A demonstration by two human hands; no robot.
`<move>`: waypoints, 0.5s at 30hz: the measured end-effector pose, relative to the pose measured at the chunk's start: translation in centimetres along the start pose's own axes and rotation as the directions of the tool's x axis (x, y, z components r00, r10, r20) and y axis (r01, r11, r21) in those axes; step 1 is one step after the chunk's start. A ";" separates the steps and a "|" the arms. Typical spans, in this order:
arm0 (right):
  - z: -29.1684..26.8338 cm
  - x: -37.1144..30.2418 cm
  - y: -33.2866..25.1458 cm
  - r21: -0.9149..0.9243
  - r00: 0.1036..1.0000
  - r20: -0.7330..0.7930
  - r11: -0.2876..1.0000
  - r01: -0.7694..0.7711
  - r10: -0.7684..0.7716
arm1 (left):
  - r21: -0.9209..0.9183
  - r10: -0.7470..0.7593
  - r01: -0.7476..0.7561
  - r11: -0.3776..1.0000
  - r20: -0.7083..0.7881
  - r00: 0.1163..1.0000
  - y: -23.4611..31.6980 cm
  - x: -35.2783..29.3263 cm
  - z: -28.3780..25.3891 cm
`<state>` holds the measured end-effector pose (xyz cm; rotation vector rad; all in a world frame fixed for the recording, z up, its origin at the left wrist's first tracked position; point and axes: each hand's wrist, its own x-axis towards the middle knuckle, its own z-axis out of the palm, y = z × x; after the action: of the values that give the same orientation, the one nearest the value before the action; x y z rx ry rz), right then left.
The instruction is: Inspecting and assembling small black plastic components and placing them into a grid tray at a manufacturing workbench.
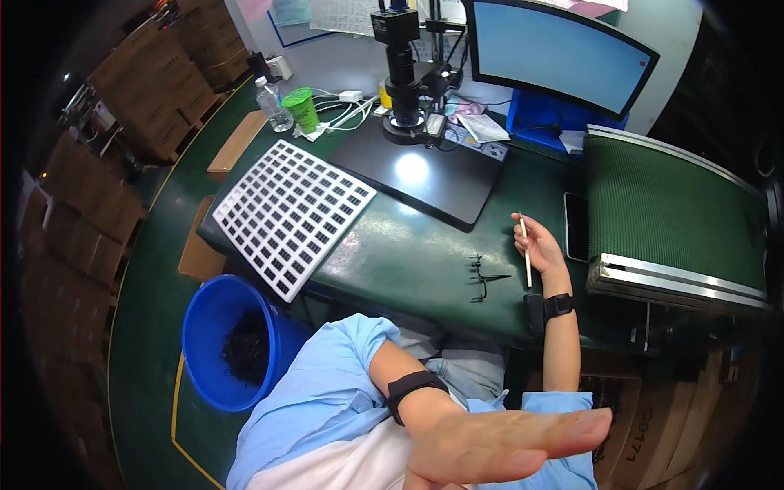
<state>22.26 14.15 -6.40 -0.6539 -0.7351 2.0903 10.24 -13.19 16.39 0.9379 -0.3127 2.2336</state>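
Observation:
My left hand [498, 445] is raised close to the camera, fingers stretched out, nothing visible in it; part of it is cut off by the lower edge. Resting on the green table, my right hand [535, 242] is closed around a thin cream-coloured stick [527, 261], which points down toward my wrist. Several small dark pieces [482, 278], some with thin prongs, lie to the left of it. A white tray [333, 232] with rows of black parts sits at the table's left. Behind stands a microscope [402, 77], its light shining on a black base plate [441, 184].
A green conveyor belt [678, 212] with metal rails bounds the right side, a phone [576, 224] beside it. A monitor [563, 53] stands behind. At the back left are a bottle [273, 106], a green cup [302, 110] and white cables. A blue bin [196, 351] holds dark pieces.

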 end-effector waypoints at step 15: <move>-0.3 0.6 0.4 -0.023 0.999 0.033 1.000 0.000 0.001 | 0.122 0.153 -0.265 0.957 0.562 0.813 1.9 1.9 -2.3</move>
<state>21.88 14.54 -7.00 -0.6337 -0.7783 2.1004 6.70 -12.59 16.16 1.7345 -0.4784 2.1721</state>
